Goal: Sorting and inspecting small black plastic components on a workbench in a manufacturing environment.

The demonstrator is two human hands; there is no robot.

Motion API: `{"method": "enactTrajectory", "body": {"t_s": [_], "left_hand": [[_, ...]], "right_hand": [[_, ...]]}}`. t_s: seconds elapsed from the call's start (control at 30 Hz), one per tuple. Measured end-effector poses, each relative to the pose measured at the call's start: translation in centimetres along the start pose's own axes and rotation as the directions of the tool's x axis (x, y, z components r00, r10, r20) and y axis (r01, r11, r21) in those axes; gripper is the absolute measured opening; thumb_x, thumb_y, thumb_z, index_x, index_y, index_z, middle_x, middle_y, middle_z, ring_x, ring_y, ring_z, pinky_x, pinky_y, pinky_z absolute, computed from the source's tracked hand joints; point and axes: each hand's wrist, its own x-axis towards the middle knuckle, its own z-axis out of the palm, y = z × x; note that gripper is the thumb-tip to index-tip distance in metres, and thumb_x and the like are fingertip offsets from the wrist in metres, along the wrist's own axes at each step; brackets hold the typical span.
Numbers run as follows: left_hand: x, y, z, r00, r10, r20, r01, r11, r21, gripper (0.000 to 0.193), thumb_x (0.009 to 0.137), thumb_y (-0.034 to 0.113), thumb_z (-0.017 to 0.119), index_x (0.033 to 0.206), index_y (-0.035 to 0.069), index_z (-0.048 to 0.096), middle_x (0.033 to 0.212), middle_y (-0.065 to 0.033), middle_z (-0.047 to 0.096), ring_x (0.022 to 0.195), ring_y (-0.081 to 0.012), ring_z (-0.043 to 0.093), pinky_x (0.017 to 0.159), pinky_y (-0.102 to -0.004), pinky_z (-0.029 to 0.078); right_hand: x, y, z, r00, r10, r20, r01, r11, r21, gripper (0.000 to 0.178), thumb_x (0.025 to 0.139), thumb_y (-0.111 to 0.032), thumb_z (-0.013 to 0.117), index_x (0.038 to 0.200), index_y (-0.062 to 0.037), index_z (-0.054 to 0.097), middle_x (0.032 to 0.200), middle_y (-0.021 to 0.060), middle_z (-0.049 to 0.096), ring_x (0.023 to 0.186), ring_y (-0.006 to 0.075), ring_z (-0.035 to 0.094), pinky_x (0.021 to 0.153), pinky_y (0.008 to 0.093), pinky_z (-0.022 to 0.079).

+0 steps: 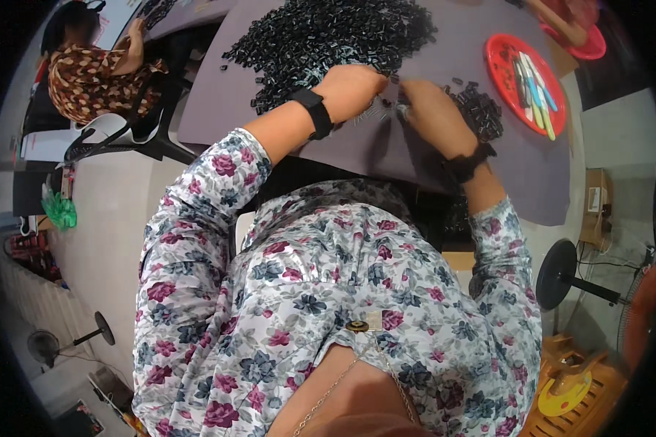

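Observation:
My left hand (348,92) is closed at the near edge of a big heap of small black plastic pieces (328,44). Its fingertips are pinched together, close to those of my right hand (436,116), whose fingers are also bent inward. Something small and dark shows between the two hands, too tiny to name, and the fingers partly hide it. Thin clear slivers (372,113) lie on the table just below the left hand. To the right of my right hand sits a smaller pile of black pieces (479,111).
A red round tray (497,54) holding several coloured-handled tools (536,91) stands at the right on the purple-grey tabletop (517,171). One person (102,80) sits at another table, upper left; another person's arm (561,22) shows upper right. A pedestal fan stand (561,273) is at the right.

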Motion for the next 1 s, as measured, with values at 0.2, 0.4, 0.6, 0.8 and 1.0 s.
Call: {"method": "enactTrajectory", "body": {"t_s": [0.2,0.4,0.6,0.8,1.0], "left_hand": [[-2.0,-1.9,0.1,0.999,-0.027,-0.033,0.026,1.0,-0.016,0.021,0.084,0.008,0.062,0.103,0.008,0.071,0.098,-0.016,0.07,0.095,-0.0378,0.069,0.081,-0.0484,0.056],[-3.1,-2.3,0.4,0.993,-0.047,-0.111,0.04,0.997,-0.061,0.027,0.084,0.004,0.061,0.107,0.01,0.072,0.1,-0.0145,0.07,0.098,-0.0369,0.068,0.082,-0.0474,0.055],[-1.5,-0.5,-0.2,0.997,-0.023,-0.078,0.012,0.991,-0.132,0.038,0.078,-0.004,0.061,0.113,0.008,0.07,0.104,-0.0129,0.067,0.099,-0.0361,0.067,0.085,-0.0462,0.055],[-0.7,-0.4,-0.4,0.999,-0.027,0.021,0.028,0.999,-0.04,0.032,0.079,-0.001,0.063,0.109,0.007,0.069,0.1,-0.0136,0.065,0.096,-0.038,0.066,0.082,-0.0466,0.055],[-2.8,-1.5,-1.5,0.988,-0.155,-0.014,0.147,0.957,-0.251,0.028,0.076,-0.004,0.063,0.102,0.005,0.068,0.094,-0.0169,0.068,0.087,-0.0389,0.067,0.077,-0.0431,0.055]], "right_hand": [[2.9,-1.3,1.3,0.98,0.11,0.165,-0.134,0.981,0.138,0.021,0.079,0.004,0.063,0.1,0.0037,0.063,0.1,0.024,0.067,0.098,0.0424,0.064,0.086,0.0457,0.051],[2.3,-0.7,0.9,0.985,0.099,0.144,-0.134,0.958,0.253,0.03,0.078,0.007,0.062,0.108,0.0038,0.065,0.102,0.0212,0.07,0.099,0.0368,0.068,0.088,0.0415,0.053],[1.0,-1.2,0.0,0.984,0.151,0.096,-0.176,0.914,0.367,0.028,0.078,0.005,0.064,0.106,0.0038,0.067,0.102,0.0233,0.07,0.099,0.0417,0.066,0.089,0.0443,0.053],[0.8,-1.0,1.0,0.99,0.122,0.076,-0.139,0.941,0.308,0.027,0.08,0.006,0.063,0.106,0.0036,0.066,0.1,0.0198,0.07,0.095,0.0332,0.069,0.084,0.0398,0.055],[2.0,-1.4,1.7,0.986,0.129,0.11,-0.15,0.965,0.214,0.023,0.078,0.006,0.062,0.1,0.0029,0.064,0.097,0.0221,0.068,0.09,0.0383,0.066,0.082,0.041,0.053]]}}
